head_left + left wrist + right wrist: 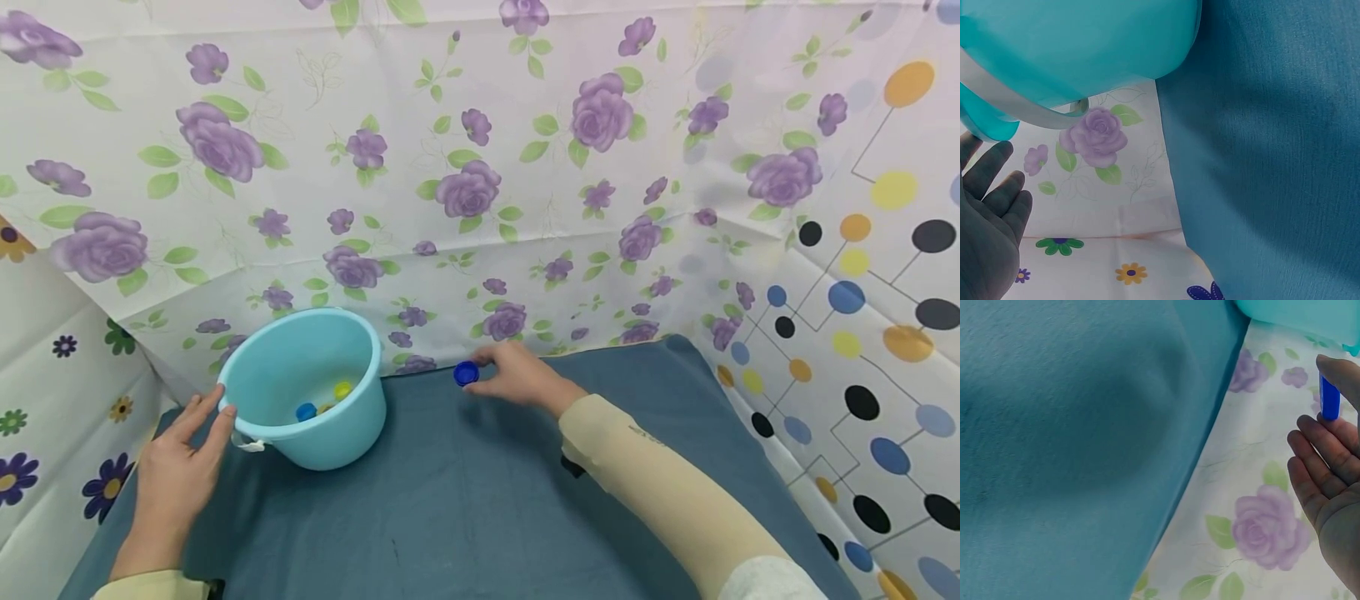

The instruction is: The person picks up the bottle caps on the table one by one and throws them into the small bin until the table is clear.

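Between thumb and fingertips, my right hand [522,379] pinches a dark blue bottle cap [466,373] above the cloth's back edge. The right wrist view shows the cap [1329,398] edge-on, with the other fingers loosely extended. A light blue bucket [348,437] stands upright at the back left. Inside lie a blue cap [306,412], a yellow cap [342,391] and another yellowish piece, partly hidden by the rim. My left hand [180,462] is at the bucket's left rim, its fingertips touching or very near it, fingers fairly straight.
A blue-grey cloth [465,517] covers the table. White sheeting with purple flowers [420,167] hangs behind it; dotted sheeting [847,350] closes the right side, and flowered sheeting [60,400] the left. The bucket's white handle [1016,103] hangs down on its outside.
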A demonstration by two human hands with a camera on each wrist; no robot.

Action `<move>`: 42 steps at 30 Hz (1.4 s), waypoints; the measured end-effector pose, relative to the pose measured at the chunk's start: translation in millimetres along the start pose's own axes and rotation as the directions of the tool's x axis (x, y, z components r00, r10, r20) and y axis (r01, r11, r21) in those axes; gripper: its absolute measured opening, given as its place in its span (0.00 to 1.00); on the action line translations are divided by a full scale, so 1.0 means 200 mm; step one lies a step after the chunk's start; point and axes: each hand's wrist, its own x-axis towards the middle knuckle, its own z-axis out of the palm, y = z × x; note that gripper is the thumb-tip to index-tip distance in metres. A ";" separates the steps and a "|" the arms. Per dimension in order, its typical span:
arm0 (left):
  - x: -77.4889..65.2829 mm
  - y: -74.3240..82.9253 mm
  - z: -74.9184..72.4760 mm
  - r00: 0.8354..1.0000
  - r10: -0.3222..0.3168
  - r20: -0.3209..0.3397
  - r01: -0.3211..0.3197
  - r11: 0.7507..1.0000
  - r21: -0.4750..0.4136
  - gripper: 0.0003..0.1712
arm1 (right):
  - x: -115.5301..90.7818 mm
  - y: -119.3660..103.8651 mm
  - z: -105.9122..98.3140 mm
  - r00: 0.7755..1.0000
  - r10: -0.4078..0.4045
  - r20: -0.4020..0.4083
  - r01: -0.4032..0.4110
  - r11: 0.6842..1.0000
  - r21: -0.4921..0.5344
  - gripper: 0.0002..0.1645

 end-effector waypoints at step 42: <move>0.00 0.01 0.00 0.999 0.015 -0.036 -0.014 1.000 0.024 0.28 | 0.24 -0.52 -0.06 0.979 -0.193 -0.060 0.194 0.981 0.002 0.25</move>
